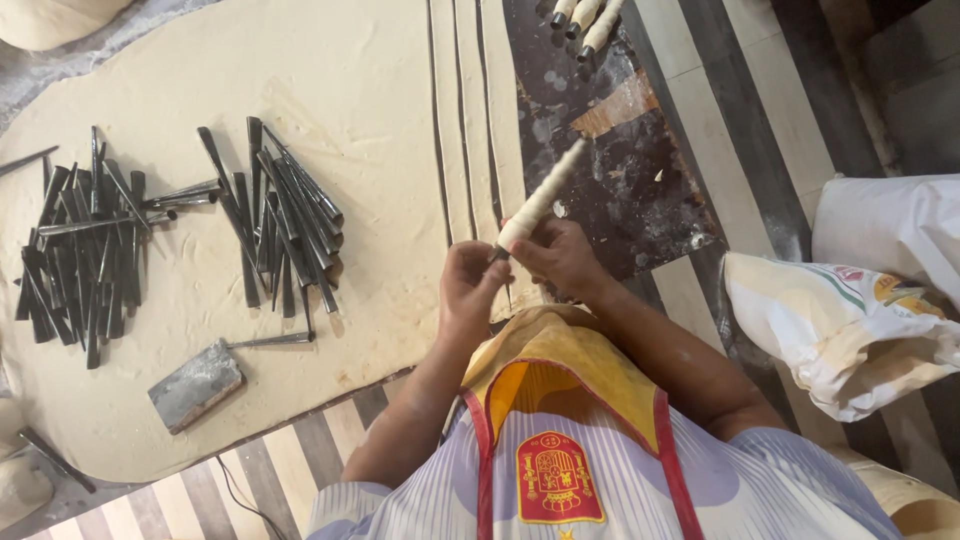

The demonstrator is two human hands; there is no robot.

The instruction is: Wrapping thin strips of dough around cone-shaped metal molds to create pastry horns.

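Both hands (520, 270) grasp dough-wrapped cone (540, 200) at base; tip points up-right, away.

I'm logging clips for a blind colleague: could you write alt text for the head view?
Both hands, left hand and right hand, hold a dough-wrapped cone mould over a large sheet of pale rolled dough. Two heaps of bare dark metal cones and a grey flat-bladed metal scraper lie on the dough.

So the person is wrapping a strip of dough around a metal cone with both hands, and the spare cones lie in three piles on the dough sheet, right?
Not quite: the head view shows two piles, not three. Otherwise yes: the left hand and right hand wrap dough around a cone, and the piles lie on the dough sheet.
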